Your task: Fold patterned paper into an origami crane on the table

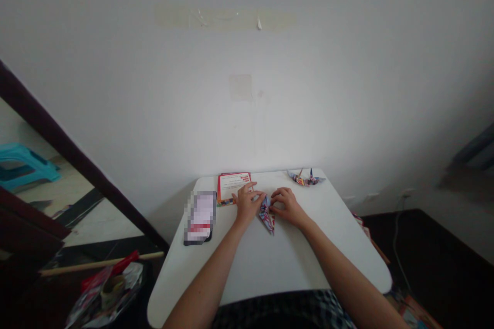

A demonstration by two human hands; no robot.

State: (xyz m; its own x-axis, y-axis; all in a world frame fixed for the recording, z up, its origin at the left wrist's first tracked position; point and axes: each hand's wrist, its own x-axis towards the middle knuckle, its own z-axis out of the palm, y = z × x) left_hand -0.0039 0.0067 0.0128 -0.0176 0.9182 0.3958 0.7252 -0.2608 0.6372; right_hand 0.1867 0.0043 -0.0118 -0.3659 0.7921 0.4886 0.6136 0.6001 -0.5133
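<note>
A folded piece of patterned paper [267, 218], long and pointed at its near end, is on the white table between my hands. My left hand [247, 202] pinches its upper left edge between thumb and finger, the other fingers stretched toward the wall. My right hand [287, 205] has its curled fingers on the paper's right side. At the table's back right lie folded paper cranes [306, 179] in similar patterned paper; whether there is one or two I cannot tell. Behind my left hand sits a stack of printed sheets with a red border [227, 185].
A phone with a blurred screen [200, 217] lies on the left of the white table [293, 272]. The wall [328, 87] meets the table's back edge. A bag-lined bin [111, 293] stands on the floor at left; a blue stool [27, 164] is farther left.
</note>
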